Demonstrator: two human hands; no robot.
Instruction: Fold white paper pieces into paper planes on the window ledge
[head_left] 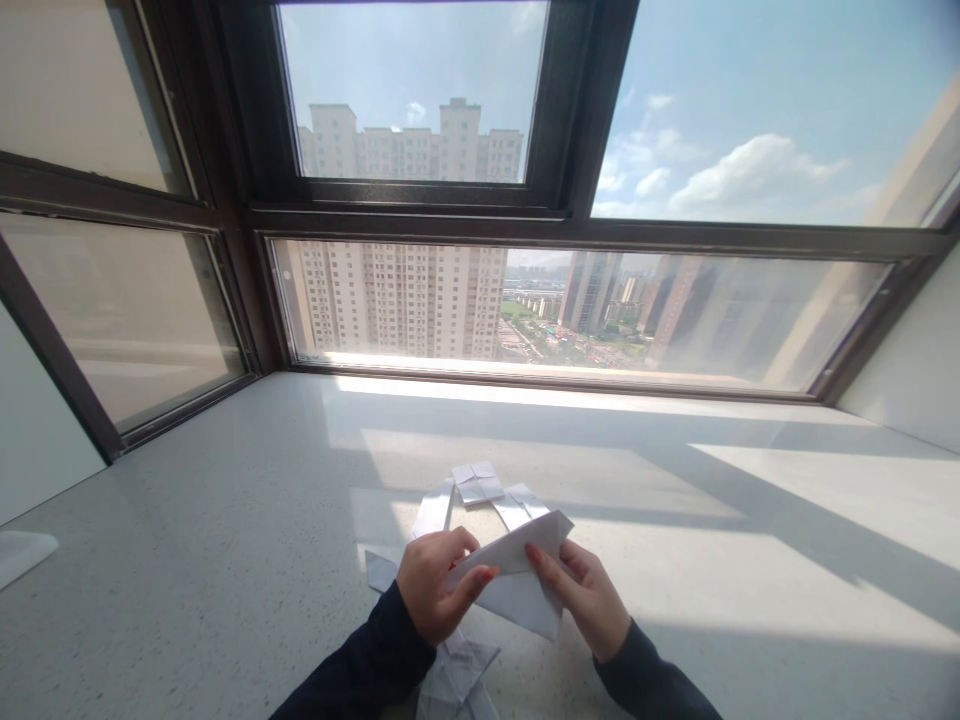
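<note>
- Filling the far half of the view, a dark-framed window (420, 215) looks out on pale tower blocks (405, 300) under a blue sky with clouds.
- A pale speckled desk (225, 520) runs from the window sill to the near edge, crossed by bands of sun and shadow on its right side.
- A white, rounded object (19, 555) lies at the far left edge of the desk, cut off by the frame; I cannot tell what it is.
- Small folded paper pieces (480, 485) lie on the desk just beyond the hands, touching one another.
- More folded scraps (457, 675) lie near, partly under the left wrist.
- A folded white paper (525, 590) is held just above the desk at near centre, between both hands, with its pointed corner towards the far right.
- The left hand (433, 590), in a dark sleeve, grasps the paper's left end, its fingers (476, 578) curled over the edge and pinched on it.
- The right hand (589, 595), also dark-sleeved, holds the right part, its fingers (534, 552) pressed on the upper fold.
</note>
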